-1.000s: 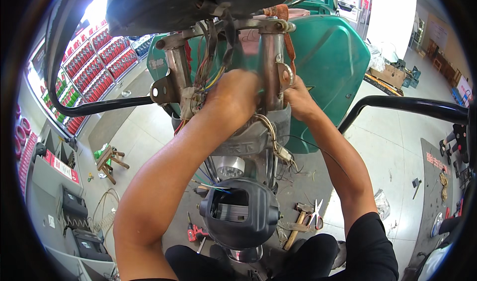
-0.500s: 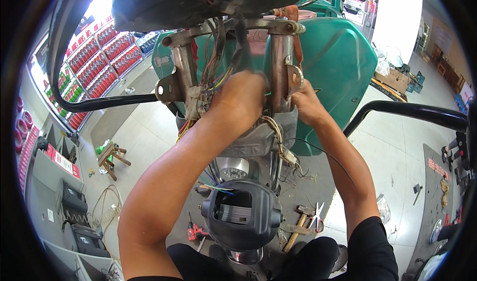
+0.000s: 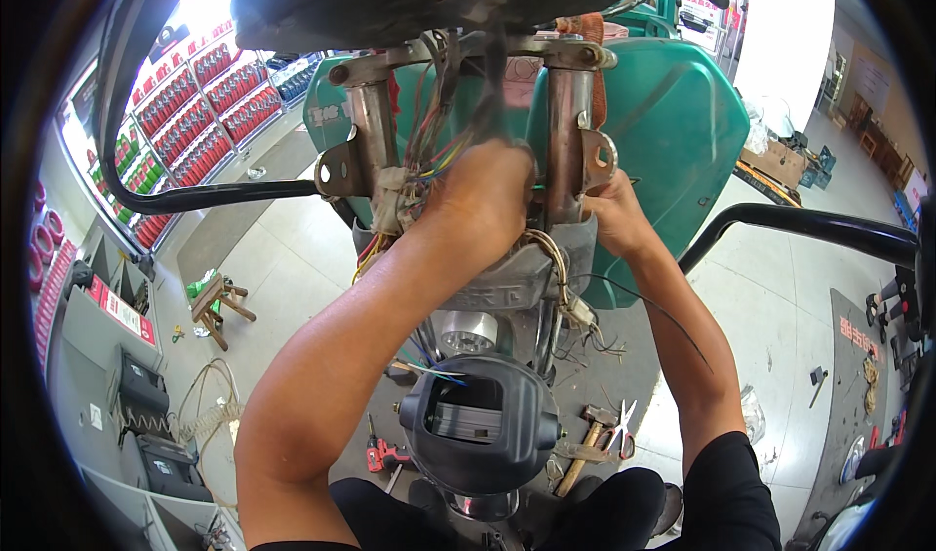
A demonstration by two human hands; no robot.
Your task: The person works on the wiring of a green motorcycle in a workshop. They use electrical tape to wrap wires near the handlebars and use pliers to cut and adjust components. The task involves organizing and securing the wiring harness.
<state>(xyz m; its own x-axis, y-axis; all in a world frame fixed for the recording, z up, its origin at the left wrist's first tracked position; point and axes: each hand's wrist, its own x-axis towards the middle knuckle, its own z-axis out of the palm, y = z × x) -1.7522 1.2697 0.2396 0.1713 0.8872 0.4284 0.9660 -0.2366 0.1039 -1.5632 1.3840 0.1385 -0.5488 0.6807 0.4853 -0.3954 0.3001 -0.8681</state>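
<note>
In front of me stands the stripped front end of a vehicle, with two metal fork tubes (image 3: 565,146) under a wide crossbar. My left hand (image 3: 485,192) reaches between the tubes, its back toward me and its fingers curled out of sight. A blurred black cable (image 3: 490,112) hangs down to it. Beside its wrist runs a taped bundle of coloured wires (image 3: 388,200). My right hand (image 3: 616,217) is at the outer side of the right tube, just below a bracket (image 3: 597,159) with holes. Its fingers are bent inward; whatever they pinch is hidden behind the tube.
A black headlight housing (image 3: 478,424) sits below my arms. On the floor lie a hammer (image 3: 582,453), scissors (image 3: 622,429) and a red power drill (image 3: 385,453). Black bars (image 3: 809,219) stick out on both sides, before green body panels (image 3: 673,151). A wooden stool (image 3: 216,307) stands left.
The front end has shifted slightly right in the view. Both hands stay at the fork tubes, with the right-hand fingers moved a little.
</note>
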